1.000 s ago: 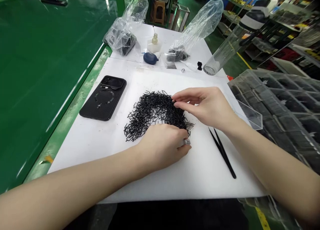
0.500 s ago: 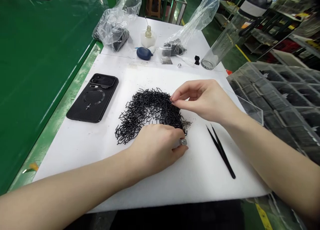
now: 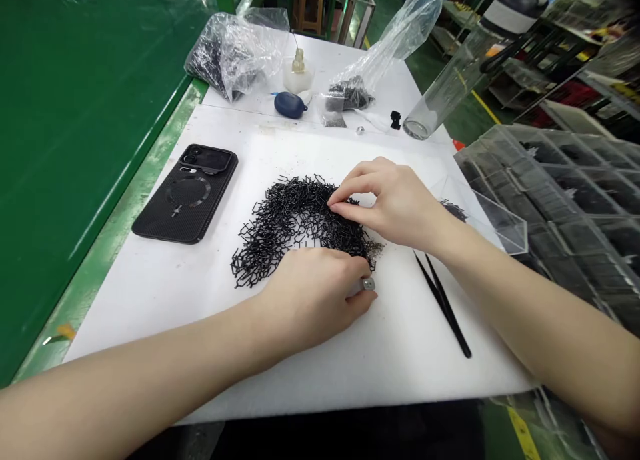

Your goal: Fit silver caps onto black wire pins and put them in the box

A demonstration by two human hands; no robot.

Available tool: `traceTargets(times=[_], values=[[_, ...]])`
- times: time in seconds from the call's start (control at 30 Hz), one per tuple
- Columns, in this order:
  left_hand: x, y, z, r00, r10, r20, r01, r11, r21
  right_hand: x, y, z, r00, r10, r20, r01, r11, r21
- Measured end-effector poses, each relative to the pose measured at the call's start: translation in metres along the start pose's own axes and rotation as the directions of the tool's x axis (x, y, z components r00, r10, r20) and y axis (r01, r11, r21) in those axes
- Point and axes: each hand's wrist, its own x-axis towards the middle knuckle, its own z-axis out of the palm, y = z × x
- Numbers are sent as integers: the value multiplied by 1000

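Note:
A curved heap of small black bent wire pieces (image 3: 280,210) lies on the white work surface (image 3: 400,360). My left hand (image 3: 317,293) is closed around a small grey metal block (image 3: 368,284) at the heap's near side; only the block's end shows. My right hand (image 3: 383,197) pinches thumb and forefinger together at the heap's upper right. Whatever is between those fingertips, if anything, is too small to make out. Tiny brownish bits (image 3: 375,249) are scattered beside the heap's right end. Black tweezers (image 3: 445,307) lie below my right forearm.
A black phone (image 3: 185,193) lies at left. Toward the back are plastic bags of black parts (image 3: 225,57), a dark blue case (image 3: 290,105), a small bottle (image 3: 298,73) and a clear drinking bottle (image 3: 445,80). Stacked compartment trays (image 3: 565,173) stand at right, beside a clear box (image 3: 500,223).
My right hand has shifted left and slightly down, further over the heap. A clear container with dark pieces now shows behind my right wrist. My left hand holds its place.

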Motion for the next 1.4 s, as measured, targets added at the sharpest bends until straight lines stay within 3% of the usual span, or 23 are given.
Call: traceTargets(times=[0.5, 0.67, 1.0, 1.1, 1.23, 1.4], values=[[-2, -3, 4, 997, 45, -64, -46, 999, -14, 5, -1, -8, 986, 152, -73, -136, 973, 187], [-2, -4, 4, 996, 54, -74, -55, 998, -19, 2, -3, -9, 976, 213, -45, -192, 939, 284], [-2, -5, 4, 992, 62, -109, -67, 997, -44, 5, -2, -10, 978, 210, 19, -201, 900, 387], [-3, -6, 5, 988, 72, -135, -83, 994, -73, -7, -9, -15, 975, 218, -42, -183, 896, 405], [-4, -8, 7, 976, 97, -194, -127, 980, -152, -41, -21, -24, 962, 238, -134, -164, 895, 415], [-10, -9, 6, 937, 109, -332, -206, 940, -272, -71, -17, -18, 963, 212, -167, -115, 883, 455]])
